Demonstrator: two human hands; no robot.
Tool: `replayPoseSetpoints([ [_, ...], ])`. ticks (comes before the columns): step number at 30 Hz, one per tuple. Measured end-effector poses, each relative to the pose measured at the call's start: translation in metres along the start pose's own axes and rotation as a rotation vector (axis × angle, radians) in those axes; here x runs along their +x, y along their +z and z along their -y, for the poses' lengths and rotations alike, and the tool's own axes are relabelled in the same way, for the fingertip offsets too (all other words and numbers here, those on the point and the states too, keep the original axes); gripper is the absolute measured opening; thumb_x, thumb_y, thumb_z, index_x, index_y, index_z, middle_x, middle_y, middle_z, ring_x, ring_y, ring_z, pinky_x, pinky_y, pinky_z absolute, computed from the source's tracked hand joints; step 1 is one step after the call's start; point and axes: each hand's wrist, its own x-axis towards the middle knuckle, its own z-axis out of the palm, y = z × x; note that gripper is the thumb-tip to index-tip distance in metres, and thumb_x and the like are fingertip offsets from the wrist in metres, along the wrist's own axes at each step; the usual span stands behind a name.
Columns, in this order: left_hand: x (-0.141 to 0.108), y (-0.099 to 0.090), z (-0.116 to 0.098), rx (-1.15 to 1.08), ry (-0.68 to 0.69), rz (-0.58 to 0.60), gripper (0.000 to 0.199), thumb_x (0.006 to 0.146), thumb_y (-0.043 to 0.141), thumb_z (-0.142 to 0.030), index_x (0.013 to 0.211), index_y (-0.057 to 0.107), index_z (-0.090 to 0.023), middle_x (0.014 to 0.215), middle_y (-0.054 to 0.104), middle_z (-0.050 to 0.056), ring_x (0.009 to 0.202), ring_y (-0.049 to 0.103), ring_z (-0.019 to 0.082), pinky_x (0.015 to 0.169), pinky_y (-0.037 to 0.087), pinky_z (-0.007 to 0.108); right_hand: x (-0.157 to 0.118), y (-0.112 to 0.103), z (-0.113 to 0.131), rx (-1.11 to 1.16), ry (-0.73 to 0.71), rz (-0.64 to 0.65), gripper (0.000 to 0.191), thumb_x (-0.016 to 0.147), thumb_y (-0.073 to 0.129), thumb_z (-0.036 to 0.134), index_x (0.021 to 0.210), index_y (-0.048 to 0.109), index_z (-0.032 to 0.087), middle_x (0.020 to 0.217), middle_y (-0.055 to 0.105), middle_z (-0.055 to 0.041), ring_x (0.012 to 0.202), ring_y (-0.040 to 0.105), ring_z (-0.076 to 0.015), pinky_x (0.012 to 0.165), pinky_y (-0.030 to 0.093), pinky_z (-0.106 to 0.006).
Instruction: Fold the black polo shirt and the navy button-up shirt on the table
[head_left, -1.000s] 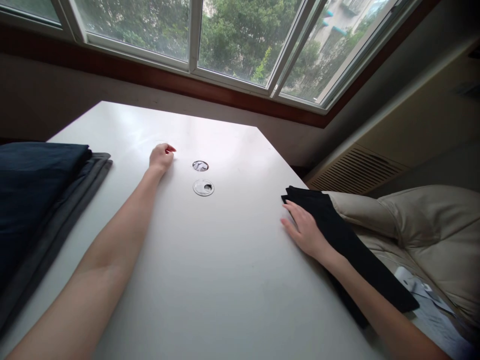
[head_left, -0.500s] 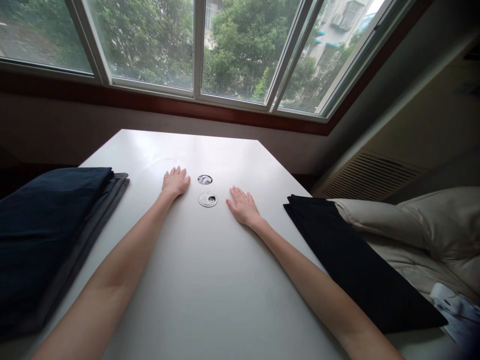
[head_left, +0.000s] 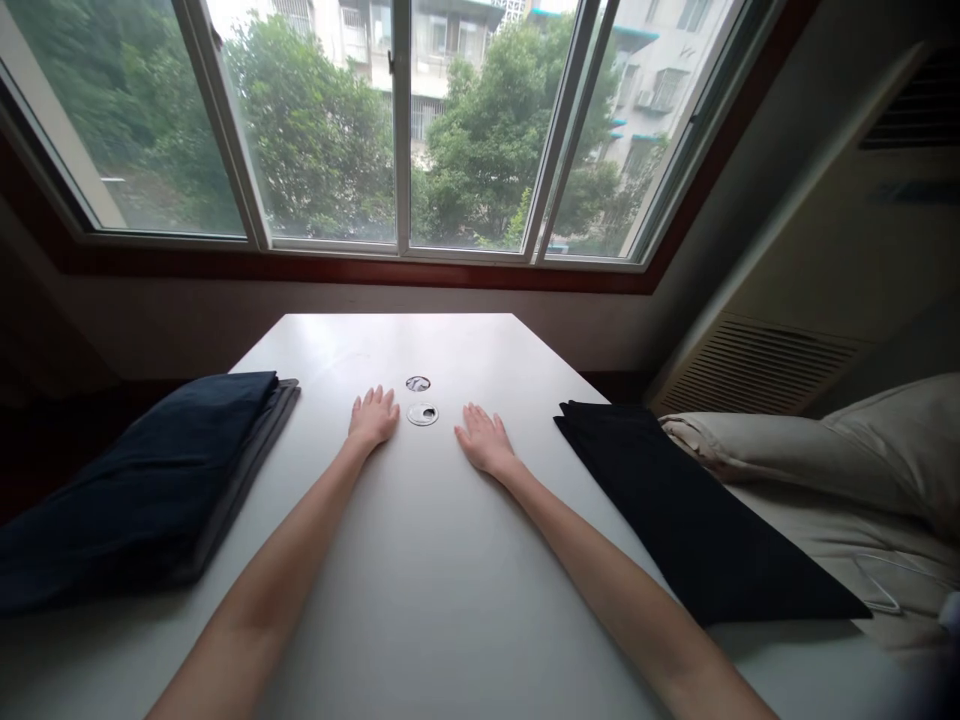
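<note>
My left hand (head_left: 373, 417) lies palm down on the white table (head_left: 427, 560), fingers stretched out, holding nothing. To its right are two round cable holes: one open (head_left: 418, 384) and, nearer me, one with a cover (head_left: 423, 415). My right hand (head_left: 484, 439) rests flat on the tabletop on the other side of these holes, its fingers apart and holding nothing. Dark blue folded cloth (head_left: 165, 465) lies over a grey folded one (head_left: 244, 480) at the left. Folded black cloth (head_left: 690, 510) is at the table's right edge.
Beige cloth items (head_left: 817, 450) are heaped to the right of the black cloth, with a thin pale wire loop on them. Behind the table is a window (head_left: 405, 260) with a red-brown frame. A large beige unit with vents (head_left: 765, 360) stands at the right.
The camera view has tilted up and shifted, showing more of the window and the building outside. Both hands remain flat on the table beside the holes.
</note>
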Motion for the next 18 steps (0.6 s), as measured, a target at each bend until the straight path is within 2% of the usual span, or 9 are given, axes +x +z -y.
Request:
replayPoseSetpoints([
  [7,-0.061,-0.003,-0.019,-0.006,0.073,-0.006,0.056,0.098,0.024,-0.042,0.149,0.033,-0.021,0.159,0.023,0.009,0.147,0.019,0.025,0.118,0.014,0.048,-0.042,0.002,0.005,0.031,-0.049,-0.046,0.066,0.098,0.017,0.044,0.154,0.020,0.009,0.160,0.016,-0.0066,0.148,0.012,-0.0167,0.119,0.003,-0.042],
  [11,-0.091,-0.004,-0.027,-0.009,0.119,-0.006,0.054,0.098,0.025,-0.043,0.148,0.034,-0.025,0.159,0.025,0.007,0.147,0.019,0.025,0.118,0.014,0.047,-0.063,0.004,0.007,0.036,-0.065,-0.048,0.066,0.098,0.018,0.044,0.154,0.020,0.010,0.160,0.017,-0.0070,0.148,0.012,-0.0171,0.119,0.002,-0.041],
  [14,-0.104,-0.005,-0.031,-0.030,0.144,-0.007,0.053,0.098,0.025,-0.043,0.148,0.035,-0.028,0.159,0.025,0.006,0.147,0.019,0.025,0.118,0.013,0.047,-0.073,0.004,0.008,0.040,-0.077,-0.048,0.065,0.098,0.018,0.044,0.154,0.021,0.011,0.160,0.018,-0.0072,0.148,0.012,-0.0177,0.119,0.002,-0.042],
  [18,-0.106,-0.006,-0.033,-0.034,0.136,-0.002,0.053,0.098,0.027,-0.044,0.147,0.036,-0.029,0.159,0.026,0.006,0.146,0.020,0.025,0.118,0.014,0.048,-0.077,0.002,0.010,0.037,-0.068,-0.037,0.064,0.098,0.018,0.044,0.154,0.020,0.012,0.160,0.018,-0.0072,0.148,0.013,-0.0180,0.119,0.002,-0.041],
])
